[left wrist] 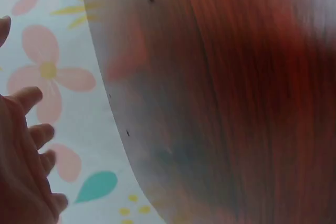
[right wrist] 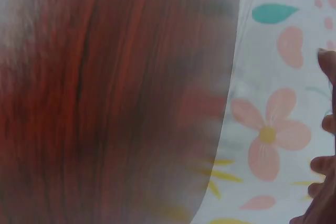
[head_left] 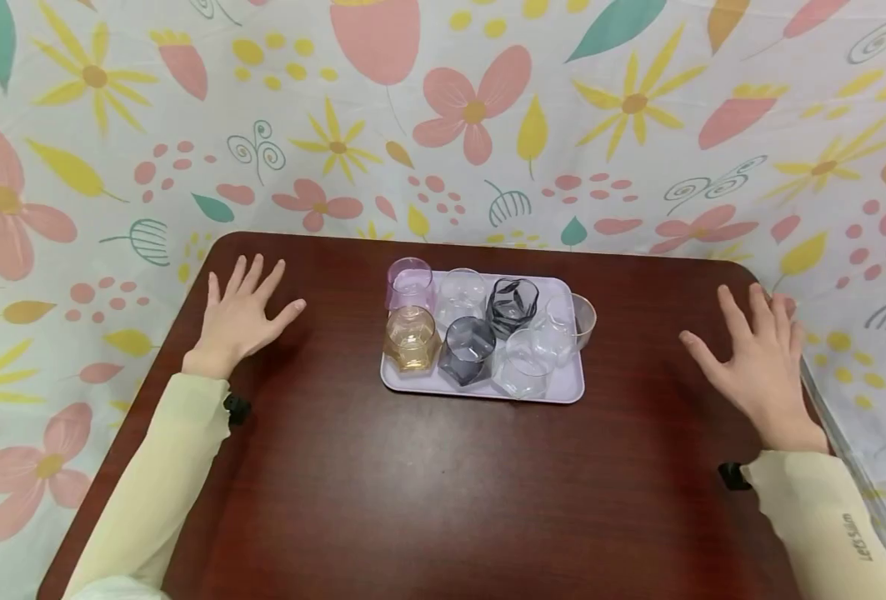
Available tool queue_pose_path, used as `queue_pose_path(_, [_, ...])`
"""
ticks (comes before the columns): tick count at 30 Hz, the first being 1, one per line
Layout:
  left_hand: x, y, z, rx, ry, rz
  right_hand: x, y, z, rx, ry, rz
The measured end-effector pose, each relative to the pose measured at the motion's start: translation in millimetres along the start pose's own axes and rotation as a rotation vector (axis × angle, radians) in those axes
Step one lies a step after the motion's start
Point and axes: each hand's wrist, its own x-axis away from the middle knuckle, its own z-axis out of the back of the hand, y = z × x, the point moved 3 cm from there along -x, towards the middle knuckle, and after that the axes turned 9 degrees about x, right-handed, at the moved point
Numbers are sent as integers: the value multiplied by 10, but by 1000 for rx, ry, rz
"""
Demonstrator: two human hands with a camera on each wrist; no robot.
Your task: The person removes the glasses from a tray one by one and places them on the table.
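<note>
A lilac tray [head_left: 563,390] on the table carries several drinking glasses in two rows. Along its back stand a pink glass [head_left: 410,287], a clear glass [head_left: 462,298] and a dark grey faceted glass [head_left: 513,305]. An amber glass [head_left: 411,340], a smoky grey glass [head_left: 468,352] and another clear glass [head_left: 522,367] make up the front row. At the right end a clear glass with a tan rim [head_left: 584,322] lies tipped, its mouth past the tray's edge. Left of the tray, my left hand [head_left: 242,312] spreads its fingers, holding nothing. My right hand [head_left: 761,367], also empty, is spread far right.
The dark red-brown wooden table [head_left: 412,492] has rounded back corners. Behind and beside it hangs a white cloth [head_left: 382,133] printed with flowers and leaves. Both wrists wear small black devices beneath pale sleeves [head_left: 180,450].
</note>
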Motion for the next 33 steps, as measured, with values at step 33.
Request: queue_pose_path(33, [218, 1082, -1020, 669, -89, -106, -84, -1256, -453, -437, -65, 131])
